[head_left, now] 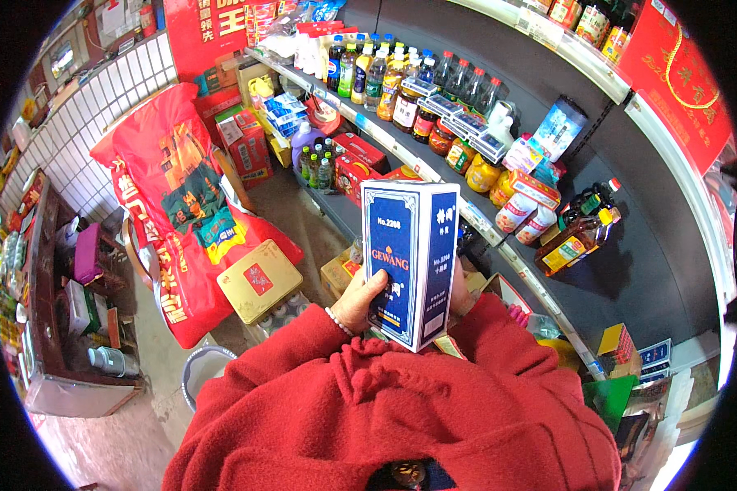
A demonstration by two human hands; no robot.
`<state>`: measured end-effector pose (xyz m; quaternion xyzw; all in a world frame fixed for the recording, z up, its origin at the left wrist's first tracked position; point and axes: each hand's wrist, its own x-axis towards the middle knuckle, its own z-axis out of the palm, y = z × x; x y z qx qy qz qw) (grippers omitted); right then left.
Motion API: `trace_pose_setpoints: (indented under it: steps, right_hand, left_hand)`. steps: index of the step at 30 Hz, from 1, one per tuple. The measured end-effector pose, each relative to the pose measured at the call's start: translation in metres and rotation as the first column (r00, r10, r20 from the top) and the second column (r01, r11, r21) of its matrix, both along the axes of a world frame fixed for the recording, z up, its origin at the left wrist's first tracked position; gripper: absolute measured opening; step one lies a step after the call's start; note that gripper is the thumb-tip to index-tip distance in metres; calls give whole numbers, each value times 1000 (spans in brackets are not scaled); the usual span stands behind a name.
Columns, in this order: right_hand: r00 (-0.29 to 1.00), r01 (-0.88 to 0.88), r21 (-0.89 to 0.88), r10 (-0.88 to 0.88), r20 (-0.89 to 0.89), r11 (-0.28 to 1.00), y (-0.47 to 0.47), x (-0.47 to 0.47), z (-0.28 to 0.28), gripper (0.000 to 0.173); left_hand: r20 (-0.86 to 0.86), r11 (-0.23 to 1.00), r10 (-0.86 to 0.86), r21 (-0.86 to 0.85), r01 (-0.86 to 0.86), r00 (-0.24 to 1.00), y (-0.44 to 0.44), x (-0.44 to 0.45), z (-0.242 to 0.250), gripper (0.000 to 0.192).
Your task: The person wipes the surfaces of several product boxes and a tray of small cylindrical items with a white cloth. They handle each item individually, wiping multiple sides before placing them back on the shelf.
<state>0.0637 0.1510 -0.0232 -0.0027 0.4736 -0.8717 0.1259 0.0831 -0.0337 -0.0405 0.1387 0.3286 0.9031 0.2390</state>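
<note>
A tall blue-and-white carton (399, 264), bearing the Gewang name and a small spade mark, stands upright in front of my chest. My left hand (356, 301), with a pale bead bracelet at the wrist, grips its left side with the thumb across the front face. On the carton's other side is my right hand (462, 291), largely hidden behind it and apparently holding it too. Beyond, several flat blue-and-white packs (443, 107) lie on the lids of glass jars (405, 110) on the shelf.
Drink bottles (373, 77) line the dark shelf (614, 270), with oil bottles (574, 242) farther right. Red boxes (356, 166) sit on the lower shelf. To the left, a red printed sack (178, 202) covers a chair, a gold tin (261, 279) beside it. A white-rimmed bucket (206, 368) stands on the floor.
</note>
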Motion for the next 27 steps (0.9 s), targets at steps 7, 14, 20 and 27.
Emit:
trace_pose_setpoints:
  steps: [7, 14, 20, 27]
  right_hand:
    - [913, 248, 266, -132, -387, 932, 2, -2, 17, 46]
    - [880, 57, 236, 63, -470, 970, -15, 35, 89, 103]
    - [909, 83, 219, 16, -417, 972, -14, 61, 86, 106]
    - [909, 215, 180, -129, -397, 960, 6, 59, 74, 85]
  left_hand:
    - [-55, 988, 107, -105, -112, 993, -6, 0, 13, 63]
    - [-287, 917, 275, -209, -340, 917, -10, 12, 23, 101]
    - [-467, 906, 235, -212, -366, 853, -6, 7, 14, 110]
    - [-29, 926, 355, 145, -348, 934, 1, -22, 4, 65]
